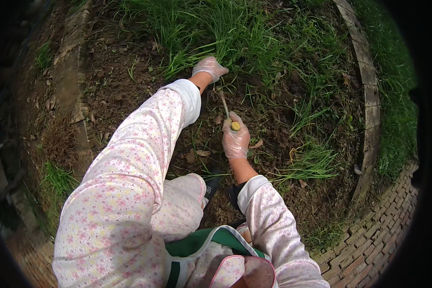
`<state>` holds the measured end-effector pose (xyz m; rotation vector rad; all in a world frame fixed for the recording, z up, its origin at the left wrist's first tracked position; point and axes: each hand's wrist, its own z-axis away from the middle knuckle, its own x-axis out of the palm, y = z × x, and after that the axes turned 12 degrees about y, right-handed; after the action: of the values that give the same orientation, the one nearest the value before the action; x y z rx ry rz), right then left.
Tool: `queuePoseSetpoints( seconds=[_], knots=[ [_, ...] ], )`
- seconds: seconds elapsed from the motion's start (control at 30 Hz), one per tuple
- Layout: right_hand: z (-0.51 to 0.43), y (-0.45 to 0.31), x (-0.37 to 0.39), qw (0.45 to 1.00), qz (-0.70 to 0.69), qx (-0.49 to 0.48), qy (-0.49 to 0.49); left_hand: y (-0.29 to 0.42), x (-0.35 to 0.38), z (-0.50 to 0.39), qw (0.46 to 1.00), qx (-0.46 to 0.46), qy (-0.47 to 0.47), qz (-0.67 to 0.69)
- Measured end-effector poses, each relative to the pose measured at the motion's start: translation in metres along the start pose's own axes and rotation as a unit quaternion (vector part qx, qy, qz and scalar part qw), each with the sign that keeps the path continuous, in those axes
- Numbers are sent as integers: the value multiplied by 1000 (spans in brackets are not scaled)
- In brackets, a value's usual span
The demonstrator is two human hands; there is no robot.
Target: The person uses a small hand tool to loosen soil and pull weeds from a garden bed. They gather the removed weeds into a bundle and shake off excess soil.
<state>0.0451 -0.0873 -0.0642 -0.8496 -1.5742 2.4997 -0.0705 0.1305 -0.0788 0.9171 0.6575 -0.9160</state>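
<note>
My left hand [209, 68], in a thin clear plastic glove, is closed around the base of a clump of long green grass-like leaves [190, 59]. Below it and to the right, my right hand [236, 136], gloved the same way, grips a hand tool by its yellowish handle [235, 126]. The tool's thin metal shaft [224, 102] points up toward the soil just under my left hand; its working end is hidden or too unclear to make out. A loose-looking bunch of green leaves [311, 163] lies on the soil to the right of my right hand.
Dense green leaves [237, 28] stand across the bed's far side. Brown soil [118, 93] with dry leaves spreads at left. Edging [368, 82] bounds the right side, with grass beyond; another edging strip [70, 79] runs at left. Brick paving [374, 230] lies at lower right. My dark shoe [211, 187] is below.
</note>
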Motion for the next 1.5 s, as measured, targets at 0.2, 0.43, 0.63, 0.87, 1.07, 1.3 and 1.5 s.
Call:
queuePoseSetpoints(
  seconds=[0.2, 0.43, 0.63, 0.87, 1.07, 1.3, 1.5],
  knots=[
    [-64, -53, -32, 849, 394, -340, -85, -24, 9, -27, 991, 74, 89, -60],
    [-73, -60, -60, 841, 397, -350, -112, -81, -23, 1, 974, -32, 76, 212],
    [-5, -4, -56, 998, 29, -48, -27, -89, -28, 12, 921, 271, 48, -275],
    [-28, -6, -23, 995, 83, -49, -38, -23, 15, -16, 998, -31, 61, 7],
    [-37, -22, -51, 958, 221, -157, -95, -38, -1, -26, 968, 171, 18, -182],
    [-55, -39, -7, 935, 302, -155, -104, -72, -21, -12, 994, -30, 4, 108],
    [-84, -64, -22, 810, 449, -367, -86, -30, 4, -15, 995, 83, 64, 2]
  ],
)
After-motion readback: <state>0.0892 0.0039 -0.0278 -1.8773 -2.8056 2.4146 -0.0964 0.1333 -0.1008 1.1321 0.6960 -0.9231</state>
